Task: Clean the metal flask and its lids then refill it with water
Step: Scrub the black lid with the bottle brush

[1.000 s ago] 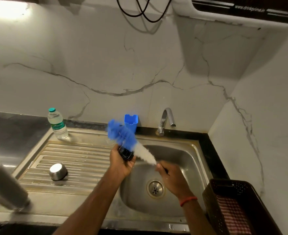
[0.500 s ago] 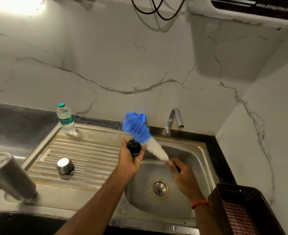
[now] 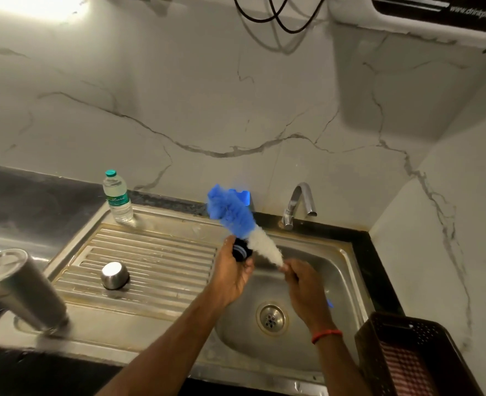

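Over a stainless-steel sink basin [image 3: 341,275], a person is holding a small black round lid [image 3: 241,251] against a blue-and-white bottle brush [image 3: 243,225].

At far left the tall cylindrical steel flask [image 3: 21,292] is standing on the near corner of the ribbed drainboard [image 3: 164,252], leaning in the wide view. A small domed steel cap [image 3: 115,275] is lying on the ribs, and a clear plastic water bottle [image 3: 118,197] is standing upright at the back edge. The left hand [image 3: 231,277] is curling its fingers round the lid above the basin's left rim. The brush's white bristles are touching the lid, with the blue ones blurred above. The right hand [image 3: 304,287] is gripping the brush handle. A curved chrome tap [image 3: 296,207] is standing behind, and a dark perforated basket [image 3: 407,358] is sitting at far right.
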`<act>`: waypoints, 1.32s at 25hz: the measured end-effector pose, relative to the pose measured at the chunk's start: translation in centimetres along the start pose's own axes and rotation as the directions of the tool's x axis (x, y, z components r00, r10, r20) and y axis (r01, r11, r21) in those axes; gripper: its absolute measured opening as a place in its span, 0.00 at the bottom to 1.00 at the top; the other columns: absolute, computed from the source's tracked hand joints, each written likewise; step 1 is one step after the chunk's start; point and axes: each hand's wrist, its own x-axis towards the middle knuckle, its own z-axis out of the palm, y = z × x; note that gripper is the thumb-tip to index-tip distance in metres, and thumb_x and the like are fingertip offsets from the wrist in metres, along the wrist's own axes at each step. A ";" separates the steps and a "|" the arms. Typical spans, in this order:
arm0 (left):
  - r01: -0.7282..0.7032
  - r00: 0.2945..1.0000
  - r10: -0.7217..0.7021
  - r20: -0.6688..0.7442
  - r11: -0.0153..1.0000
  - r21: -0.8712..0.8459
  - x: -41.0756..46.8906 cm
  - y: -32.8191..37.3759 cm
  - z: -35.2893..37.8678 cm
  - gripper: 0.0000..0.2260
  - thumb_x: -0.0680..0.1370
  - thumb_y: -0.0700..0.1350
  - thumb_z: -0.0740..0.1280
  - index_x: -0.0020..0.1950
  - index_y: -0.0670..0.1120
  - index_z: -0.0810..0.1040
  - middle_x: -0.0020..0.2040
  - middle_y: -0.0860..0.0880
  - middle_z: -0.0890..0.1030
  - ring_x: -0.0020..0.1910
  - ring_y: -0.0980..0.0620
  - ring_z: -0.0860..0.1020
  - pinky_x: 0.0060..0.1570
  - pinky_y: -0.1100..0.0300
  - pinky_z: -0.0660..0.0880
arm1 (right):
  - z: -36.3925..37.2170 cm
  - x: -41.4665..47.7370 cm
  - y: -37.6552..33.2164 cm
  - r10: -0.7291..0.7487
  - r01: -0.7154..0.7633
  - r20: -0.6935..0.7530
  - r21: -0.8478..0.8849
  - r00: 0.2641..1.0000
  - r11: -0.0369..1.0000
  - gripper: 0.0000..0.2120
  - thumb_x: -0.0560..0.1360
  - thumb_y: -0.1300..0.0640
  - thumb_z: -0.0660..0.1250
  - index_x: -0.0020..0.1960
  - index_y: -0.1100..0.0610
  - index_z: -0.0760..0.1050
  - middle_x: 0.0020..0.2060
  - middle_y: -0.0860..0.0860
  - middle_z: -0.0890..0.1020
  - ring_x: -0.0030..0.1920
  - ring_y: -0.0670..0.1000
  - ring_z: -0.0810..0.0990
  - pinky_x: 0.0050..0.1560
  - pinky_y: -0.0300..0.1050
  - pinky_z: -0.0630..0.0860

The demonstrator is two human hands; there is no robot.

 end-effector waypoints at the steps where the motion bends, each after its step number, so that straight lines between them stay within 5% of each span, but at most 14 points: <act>1: -0.006 1.000 0.006 0.013 1.000 -0.018 0.1 0.3 -0.1 0.18 0.82 0.52 0.63 0.64 0.40 0.75 0.43 0.44 0.81 0.30 0.54 0.73 0.25 0.65 0.73 | 0.1 0.1 -0.1 -0.007 0.007 0.016 0.001 1.000 1.000 0.08 0.81 0.50 0.59 0.46 0.47 0.75 0.40 0.40 0.75 0.44 0.42 0.76 0.43 0.40 0.74; 5: -0.072 0.997 0.073 0.035 0.997 -0.020 0.7 1.7 -1.3 0.21 0.79 0.54 0.66 0.66 0.43 0.75 0.50 0.41 0.81 0.32 0.53 0.75 0.27 0.65 0.75 | -1.2 -3.3 2.6 0.044 -0.047 0.048 0.055 0.998 0.997 0.06 0.80 0.54 0.64 0.49 0.44 0.77 0.43 0.39 0.80 0.48 0.38 0.79 0.45 0.42 0.79; 9: -0.052 0.998 0.053 -0.023 0.997 0.053 0.1 0.8 -0.7 0.20 0.84 0.56 0.59 0.64 0.42 0.77 0.45 0.43 0.81 0.30 0.55 0.73 0.26 0.65 0.73 | 0.9 -1.3 -0.8 -0.049 0.049 0.040 0.002 0.998 0.999 0.05 0.81 0.52 0.63 0.49 0.45 0.76 0.40 0.40 0.78 0.41 0.42 0.78 0.38 0.38 0.76; 13: -0.117 0.991 0.113 -0.074 0.992 -0.050 0.2 3.2 -1.3 0.26 0.82 0.65 0.57 0.60 0.46 0.81 0.48 0.43 0.84 0.40 0.49 0.80 0.40 0.56 0.75 | 0.7 -2.4 1.2 0.020 -0.026 0.100 0.055 0.995 0.998 0.11 0.81 0.56 0.64 0.45 0.41 0.77 0.38 0.41 0.80 0.42 0.44 0.79 0.40 0.40 0.74; 17: -0.135 0.986 0.149 -0.080 0.979 0.154 -1.2 2.4 -1.1 0.30 0.80 0.70 0.51 0.60 0.51 0.81 0.53 0.46 0.86 0.48 0.47 0.84 0.46 0.54 0.74 | 0.8 -2.6 0.1 0.009 -0.019 0.133 0.076 0.991 0.997 0.12 0.81 0.55 0.64 0.43 0.40 0.76 0.38 0.41 0.79 0.42 0.44 0.78 0.40 0.39 0.74; 21: -0.093 0.988 0.112 -0.110 0.982 0.166 -2.1 2.6 -0.4 0.35 0.77 0.74 0.44 0.59 0.53 0.80 0.50 0.47 0.86 0.44 0.49 0.80 0.39 0.57 0.68 | 2.0 -0.3 -2.0 -0.076 0.074 0.122 0.026 0.990 0.997 0.07 0.82 0.51 0.60 0.47 0.43 0.75 0.39 0.40 0.76 0.41 0.42 0.77 0.39 0.37 0.74; 26: -0.104 0.983 0.125 -0.133 0.983 0.153 -2.7 3.9 -1.1 0.36 0.78 0.73 0.41 0.59 0.51 0.80 0.49 0.48 0.86 0.44 0.51 0.80 0.37 0.59 0.69 | 0.9 -3.4 1.5 0.008 -0.023 0.172 0.081 0.985 0.996 0.07 0.81 0.55 0.65 0.49 0.44 0.80 0.42 0.41 0.82 0.44 0.42 0.80 0.44 0.53 0.79; 29: -0.089 0.983 0.122 -0.137 0.970 0.227 -2.9 2.7 -0.5 0.35 0.79 0.73 0.41 0.55 0.51 0.79 0.41 0.49 0.85 0.37 0.52 0.77 0.33 0.60 0.65 | 1.5 0.2 -2.2 -0.058 0.050 0.137 0.062 0.989 0.997 0.07 0.82 0.51 0.61 0.51 0.47 0.79 0.42 0.43 0.80 0.43 0.43 0.79 0.41 0.48 0.78; 33: -0.077 0.989 0.080 -0.122 0.996 0.035 -2.1 4.8 -0.9 0.31 0.80 0.71 0.47 0.58 0.51 0.79 0.43 0.48 0.85 0.37 0.52 0.79 0.32 0.61 0.69 | 1.1 -1.2 -0.7 -0.045 0.030 0.171 0.088 0.984 0.996 0.06 0.82 0.52 0.63 0.51 0.45 0.79 0.43 0.41 0.81 0.43 0.42 0.79 0.41 0.40 0.75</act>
